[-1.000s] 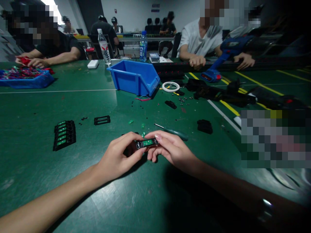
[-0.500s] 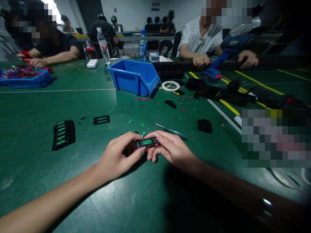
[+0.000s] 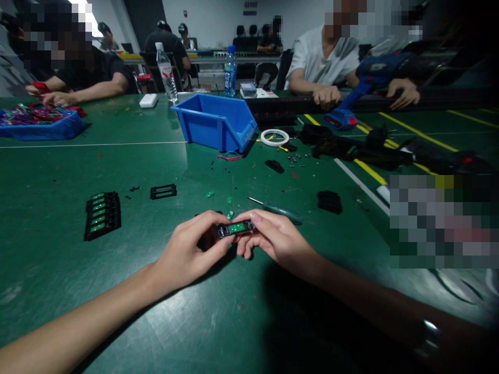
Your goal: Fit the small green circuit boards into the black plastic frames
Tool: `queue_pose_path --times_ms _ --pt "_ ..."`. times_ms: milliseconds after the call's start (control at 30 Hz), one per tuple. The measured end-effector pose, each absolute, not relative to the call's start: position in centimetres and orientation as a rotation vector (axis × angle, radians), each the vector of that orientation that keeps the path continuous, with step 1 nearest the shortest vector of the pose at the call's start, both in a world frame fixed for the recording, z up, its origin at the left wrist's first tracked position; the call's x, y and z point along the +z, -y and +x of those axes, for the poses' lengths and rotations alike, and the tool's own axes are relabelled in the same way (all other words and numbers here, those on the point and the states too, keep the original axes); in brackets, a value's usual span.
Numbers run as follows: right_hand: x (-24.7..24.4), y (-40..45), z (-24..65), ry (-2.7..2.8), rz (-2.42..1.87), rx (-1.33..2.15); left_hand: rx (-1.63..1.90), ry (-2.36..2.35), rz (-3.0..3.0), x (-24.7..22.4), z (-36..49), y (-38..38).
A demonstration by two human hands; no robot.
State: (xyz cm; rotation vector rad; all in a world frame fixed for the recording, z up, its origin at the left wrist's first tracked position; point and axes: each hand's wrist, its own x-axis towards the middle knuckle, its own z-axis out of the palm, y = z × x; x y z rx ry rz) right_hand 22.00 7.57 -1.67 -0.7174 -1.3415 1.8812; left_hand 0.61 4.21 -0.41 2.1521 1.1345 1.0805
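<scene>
Between my two hands is a small black plastic housing with a green circuit board set in its middle. My left hand pinches its left end between thumb and fingers. At the other end, my right hand grips it with the thumb on top. Just beyond my fingers lie loose little green circuit boards and a screwdriver with a dark green handle. A row of black housings with green boards sits off to the left, near an empty-looking black frame. Part of a dark piece behind my left fingers is hidden.
A blue bin stands mid-table, with a ring of white tape and scattered screws right of it. A stack of black parts lies right. Further back are a blue power drill, bottles, a blue tray of wires and co-workers.
My hands keep the same hold on the housing, with hardly any movement. The view has shifted very slightly, and the hands of the co-worker at the back right have moved a little.
</scene>
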Motion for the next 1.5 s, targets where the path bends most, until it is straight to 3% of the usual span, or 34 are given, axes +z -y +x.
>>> queue_pose_path --times_ms 1500 --pt "-1.95 -7.62 21.91 1.336 -0.706 1.88 1.086 -1.151 2.184 -0.41 0.68 -4.33"
